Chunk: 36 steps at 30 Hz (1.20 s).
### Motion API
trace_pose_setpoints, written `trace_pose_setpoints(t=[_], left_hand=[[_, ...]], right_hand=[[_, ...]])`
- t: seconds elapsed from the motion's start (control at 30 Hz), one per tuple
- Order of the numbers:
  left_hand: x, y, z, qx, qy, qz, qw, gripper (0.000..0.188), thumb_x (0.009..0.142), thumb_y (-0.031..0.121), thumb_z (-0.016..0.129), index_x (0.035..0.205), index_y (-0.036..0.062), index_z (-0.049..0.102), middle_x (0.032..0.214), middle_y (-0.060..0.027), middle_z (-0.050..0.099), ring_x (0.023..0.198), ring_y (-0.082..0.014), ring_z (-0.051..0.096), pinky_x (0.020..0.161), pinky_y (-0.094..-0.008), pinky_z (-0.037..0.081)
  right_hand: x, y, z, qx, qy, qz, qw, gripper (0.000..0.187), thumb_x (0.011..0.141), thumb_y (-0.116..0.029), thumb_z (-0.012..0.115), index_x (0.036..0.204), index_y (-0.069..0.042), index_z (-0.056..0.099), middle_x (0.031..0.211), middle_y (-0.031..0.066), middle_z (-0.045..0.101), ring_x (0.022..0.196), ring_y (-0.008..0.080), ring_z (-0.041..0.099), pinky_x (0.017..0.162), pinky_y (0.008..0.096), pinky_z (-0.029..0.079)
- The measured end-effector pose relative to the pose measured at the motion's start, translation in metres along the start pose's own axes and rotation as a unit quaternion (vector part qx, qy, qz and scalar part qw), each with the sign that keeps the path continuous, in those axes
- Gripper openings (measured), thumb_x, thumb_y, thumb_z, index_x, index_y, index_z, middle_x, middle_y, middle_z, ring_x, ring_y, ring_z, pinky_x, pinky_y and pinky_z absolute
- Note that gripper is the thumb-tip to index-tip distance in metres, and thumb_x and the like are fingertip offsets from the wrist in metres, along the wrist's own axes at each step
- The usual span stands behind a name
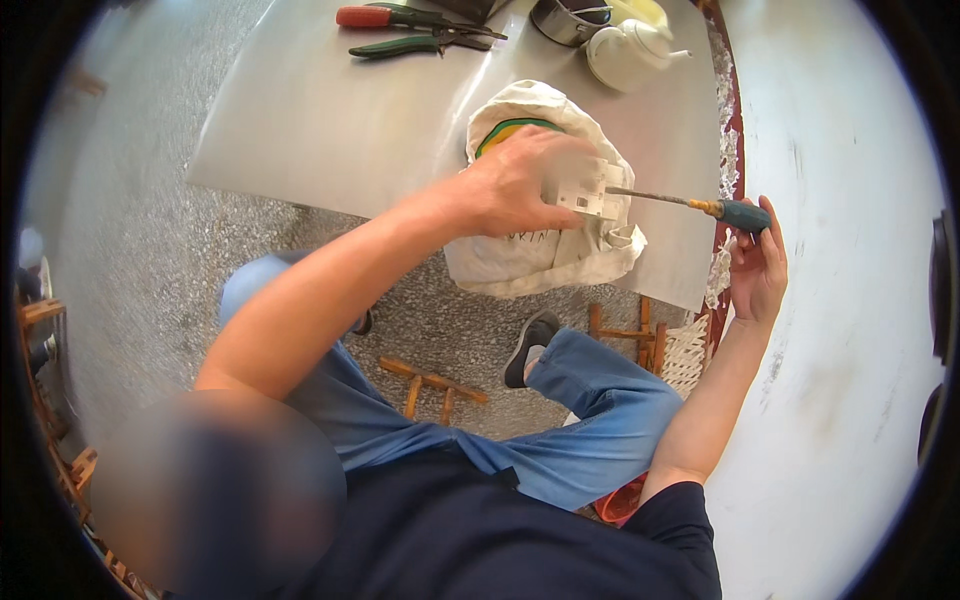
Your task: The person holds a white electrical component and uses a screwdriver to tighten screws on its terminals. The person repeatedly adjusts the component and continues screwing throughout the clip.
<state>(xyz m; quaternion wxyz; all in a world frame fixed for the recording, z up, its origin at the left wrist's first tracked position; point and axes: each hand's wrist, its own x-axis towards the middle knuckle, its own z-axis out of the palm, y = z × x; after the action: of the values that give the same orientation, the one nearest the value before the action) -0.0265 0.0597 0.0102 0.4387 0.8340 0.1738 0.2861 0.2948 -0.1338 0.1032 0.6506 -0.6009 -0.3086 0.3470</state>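
My left hand (525, 180) grips a white boxy plastic piece (592, 190) with small openings in its face, held above a crumpled cream cloth bag (540, 262). Part of that piece is covered by my fingers. My right hand (757, 265) is closed round the dark teal handle of a screwdriver (742, 214). Its long thin shaft points left, and the tip meets or nearly meets the right side of the white piece; exact contact is too small to tell. A green and yellow round edge (515, 132) shows at the bag's mouth, behind my left hand.
The bag lies on a table with a shiny clear cover (330, 130). At its far side lie red-handled pliers (400, 17), green-handled cutters (400, 46), a metal pot (568, 22) and a white teapot (630, 55). A white wall (840, 300) rises close on my right. Wooden stool parts (430, 385) stand below.
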Motion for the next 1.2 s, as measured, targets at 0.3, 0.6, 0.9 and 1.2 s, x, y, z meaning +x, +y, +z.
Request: trace_pose_setpoints(t=[0.3, 0.6, 0.9, 1.2], left_hand=[[0.006, 0.001, 0.004, -0.096, -0.021, -0.036, 0.995, 0.06, 0.076, 0.016, 0.087, 0.128, 0.0032, 0.06, 0.11, -0.0131, 0.066, 0.106, -0.0255, 0.066, 0.095, -0.0376, 0.054], [0.007, 0.003, 0.006, -0.063, -0.001, 0.001, 0.998, 0.058, 0.074, 0.02, 0.088, 0.124, 0.0066, 0.062, 0.11, -0.0151, 0.065, 0.108, -0.0335, 0.062, 0.098, -0.0428, 0.048], [0.001, 0.0, 0.01, -0.053, 0.02, 0.029, 0.998, 0.061, 0.072, 0.016, 0.089, 0.126, 0.0059, 0.062, 0.114, -0.0138, 0.063, 0.109, -0.0305, 0.062, 0.096, -0.0399, 0.051], [-0.001, -0.008, 0.014, -0.059, 0.019, 0.01, 0.998, 0.066, 0.073, 0.014, 0.09, 0.13, 0.0042, 0.06, 0.12, -0.0132, 0.063, 0.113, -0.0275, 0.063, 0.098, -0.0386, 0.053]], right_hand=[[0.005, 0.009, -0.028, -0.002, -0.002, -0.006, 1.0, 0.044, 0.105, -0.021, 0.059, 0.139, 0.007, 0.056, 0.113, 0.0107, 0.068, 0.075, 0.0107, 0.05, 0.065, 0.0235, 0.043], [0.003, 0.018, -0.045, -0.108, 0.04, 0.033, 0.993, 0.049, 0.107, -0.047, 0.055, 0.113, 0.0, 0.066, 0.082, 0.0067, 0.066, 0.07, 0.0129, 0.057, 0.063, 0.0254, 0.044], [-0.008, 0.001, 0.008, -0.088, -0.012, -0.021, 0.996, 0.05, 0.102, -0.037, 0.06, 0.137, -0.001, 0.056, 0.116, 0.0078, 0.063, 0.093, 0.0097, 0.061, 0.058, 0.0196, 0.044], [-0.013, -0.006, -0.02, -0.199, 0.038, 0.031, 0.979, 0.053, 0.101, -0.026, 0.064, 0.145, 0.0, 0.048, 0.117, 0.0079, 0.062, 0.093, 0.0076, 0.062, 0.064, 0.0178, 0.051]])
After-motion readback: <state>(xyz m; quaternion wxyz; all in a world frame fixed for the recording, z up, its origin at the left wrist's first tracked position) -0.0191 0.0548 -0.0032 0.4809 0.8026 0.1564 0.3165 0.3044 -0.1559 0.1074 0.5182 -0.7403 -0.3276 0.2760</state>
